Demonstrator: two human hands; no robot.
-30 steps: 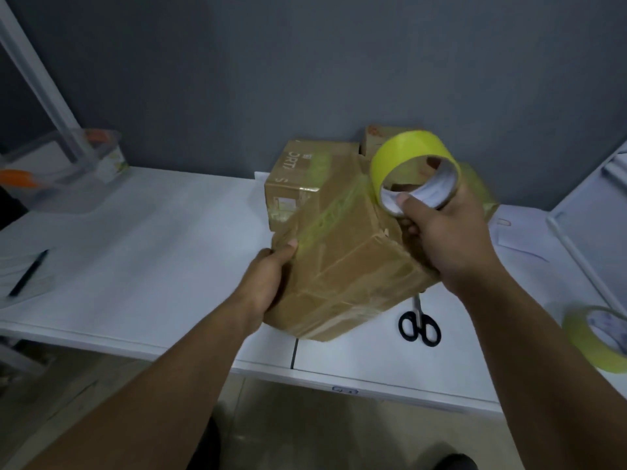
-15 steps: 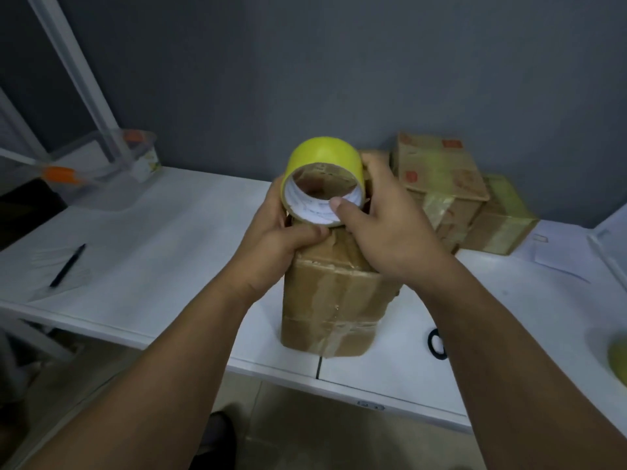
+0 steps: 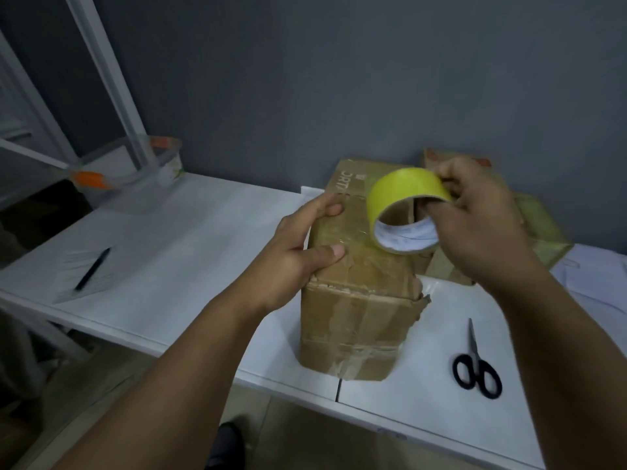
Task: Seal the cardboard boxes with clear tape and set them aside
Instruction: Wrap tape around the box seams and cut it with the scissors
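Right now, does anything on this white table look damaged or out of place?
Yes: the brown cardboard box under the left hand has a torn, ragged flap edge on its right side, and its old tape looks wrinkled. The right hand holds the yellow tape roll above it.

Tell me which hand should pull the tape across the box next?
The right hand: it already grips the tape roll above the cardboard box, while the left hand steadies the box's top.

Both forearms are bare, no sleeves, left hand [image 3: 298, 252] ringless.
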